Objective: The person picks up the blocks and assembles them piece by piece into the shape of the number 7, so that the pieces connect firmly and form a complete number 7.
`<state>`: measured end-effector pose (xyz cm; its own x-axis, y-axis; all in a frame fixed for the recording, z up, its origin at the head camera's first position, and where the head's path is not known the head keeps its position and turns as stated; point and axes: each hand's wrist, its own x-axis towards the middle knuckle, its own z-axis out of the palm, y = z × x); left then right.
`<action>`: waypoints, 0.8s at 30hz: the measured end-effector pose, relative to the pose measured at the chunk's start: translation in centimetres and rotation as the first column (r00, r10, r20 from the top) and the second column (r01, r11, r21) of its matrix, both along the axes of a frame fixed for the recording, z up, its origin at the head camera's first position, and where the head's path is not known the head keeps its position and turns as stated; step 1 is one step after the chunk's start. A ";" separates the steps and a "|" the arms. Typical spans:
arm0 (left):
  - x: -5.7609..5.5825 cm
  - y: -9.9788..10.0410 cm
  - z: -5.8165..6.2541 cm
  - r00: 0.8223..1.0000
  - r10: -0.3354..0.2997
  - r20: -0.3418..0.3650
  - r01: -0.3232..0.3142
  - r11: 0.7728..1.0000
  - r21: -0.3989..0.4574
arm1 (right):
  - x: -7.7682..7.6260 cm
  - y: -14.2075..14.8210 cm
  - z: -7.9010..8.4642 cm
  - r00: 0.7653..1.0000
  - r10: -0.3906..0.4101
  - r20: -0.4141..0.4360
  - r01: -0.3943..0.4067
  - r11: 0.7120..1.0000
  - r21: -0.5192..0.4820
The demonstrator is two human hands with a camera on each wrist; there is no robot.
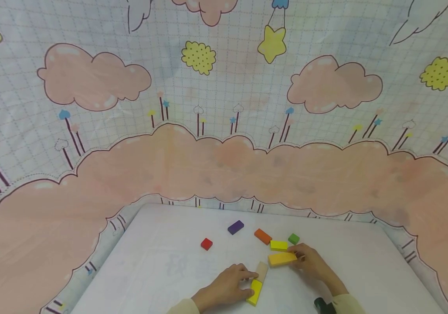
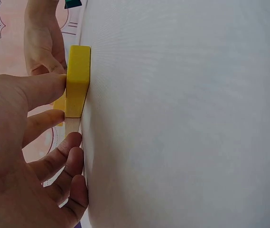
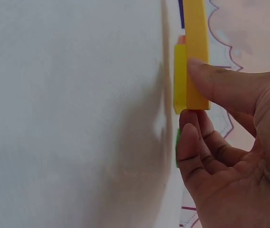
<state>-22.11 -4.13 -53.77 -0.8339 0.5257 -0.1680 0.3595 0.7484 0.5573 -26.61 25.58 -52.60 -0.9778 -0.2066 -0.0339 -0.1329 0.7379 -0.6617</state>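
My left hand lies beside two blocks set end to end on the white table. Its thumb touches the yellow block, and its index finger reaches the plain wood block. In the left wrist view the remaining fingers bend loosely near the tabletop, beside the yellow block. My right hand pinches one end of a long amber-yellow block, held level just above the table. The right wrist view shows the thumb across this amber-yellow block, fingertips at its near end.
Behind the held block lie a flat yellow block, an orange block and a small green block. Farther left are a purple block and a red cube. A patterned curtain rises behind the table.
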 end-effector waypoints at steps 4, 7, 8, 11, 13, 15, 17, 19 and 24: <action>0.1 -0.1 0.0 1.000 -0.004 -0.002 0.004 1.000 -0.001 | 0.0 -0.7 -0.4 0.999 -0.044 0.005 0.044 0.999 0.021; 0.2 -0.2 0.1 1.000 -0.006 -0.003 0.006 1.000 -0.001 | 0.0 -1.0 -0.5 0.998 -0.066 0.005 0.065 0.997 0.041; 0.2 -0.2 0.1 1.000 -0.006 -0.003 0.006 1.000 -0.003 | 0.0 -1.1 -0.5 0.998 -0.067 0.005 0.067 0.997 0.046; 0.4 -0.2 0.2 1.000 0.000 0.001 0.000 1.000 -0.004 | -0.1 -1.1 -0.4 0.998 -0.059 -0.003 0.059 0.996 0.061; 0.6 -0.1 0.2 1.000 0.003 -0.001 -0.003 1.000 -0.005 | -0.2 -1.1 -0.4 0.999 -0.049 -0.007 0.050 0.996 0.067; 0.8 -0.1 0.2 1.000 0.005 0.000 -0.005 1.000 -0.005 | -0.3 -1.1 -0.3 0.999 -0.039 -0.011 0.040 0.996 0.076; 0.9 0.0 0.2 1.000 0.005 -0.004 -0.005 1.000 -0.005 | -0.3 -1.1 -0.1 0.999 -0.032 -0.009 0.032 0.996 0.083; 1.1 0.1 0.2 1.000 0.007 -0.006 -0.007 1.000 -0.008 | -0.2 -1.1 0.0 1.000 -0.029 -0.002 0.029 0.996 0.082; 1.4 0.3 0.1 1.000 0.025 -0.004 -0.025 1.000 -0.015 | -0.1 -1.1 0.1 1.000 -0.016 -0.001 0.016 0.997 0.080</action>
<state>-20.72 -3.81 -53.69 -0.8475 0.5019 -0.1724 0.3428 0.7658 0.5441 -26.75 24.49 -52.52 -0.9810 -0.1875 -0.0494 -0.1209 0.7908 -0.6001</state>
